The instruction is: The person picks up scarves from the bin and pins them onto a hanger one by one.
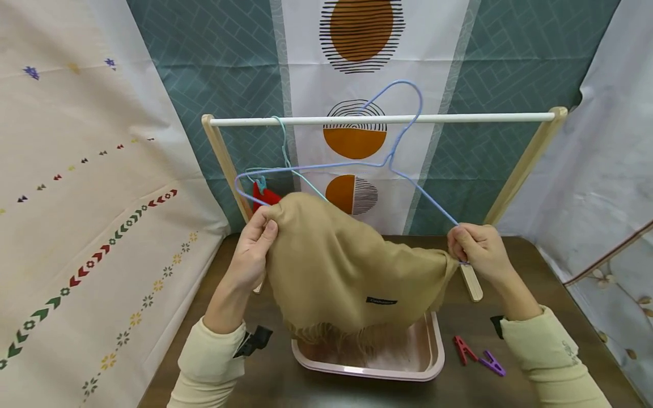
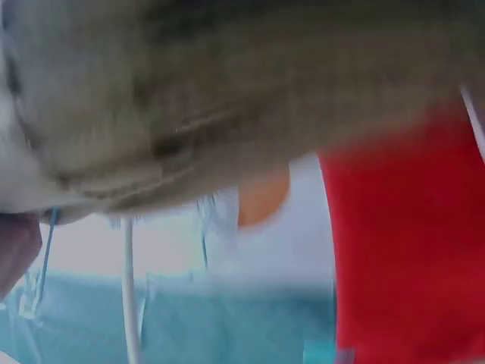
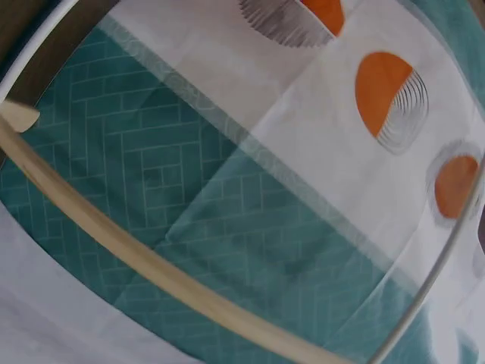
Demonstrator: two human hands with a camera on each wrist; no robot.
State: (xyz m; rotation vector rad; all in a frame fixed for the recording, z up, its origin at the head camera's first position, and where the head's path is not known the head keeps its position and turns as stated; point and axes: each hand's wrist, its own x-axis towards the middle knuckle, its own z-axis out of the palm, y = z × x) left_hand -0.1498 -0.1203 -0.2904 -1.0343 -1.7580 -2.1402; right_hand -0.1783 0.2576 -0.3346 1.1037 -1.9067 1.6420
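A tan fringed scarf [image 1: 331,260] with a small dark label drapes over the lower part of a blue clothes hanger [image 1: 326,165]. My left hand [image 1: 250,249] pinches the scarf's upper left edge, thumb in front, beside the hanger's left shoulder. The hanger's right end is gripped in my right hand [image 1: 480,249], and the scarf's bunched right corner lies against those fingers. Between the hands, the scarf hides the hanger's lower bar. Blurred scarf cloth [image 2: 265,98] fills the top of the left wrist view. The right wrist view shows neither hand nor scarf.
Behind the hanger stands a drying rack with a white rail [image 1: 484,118]. A mint hanger [image 1: 284,141] on it carries a red cloth [image 2: 409,250]. A pink basin [image 1: 374,372] sits under the scarf. Right of it lie a red clothespin [image 1: 463,349] and a purple clothespin [image 1: 492,364].
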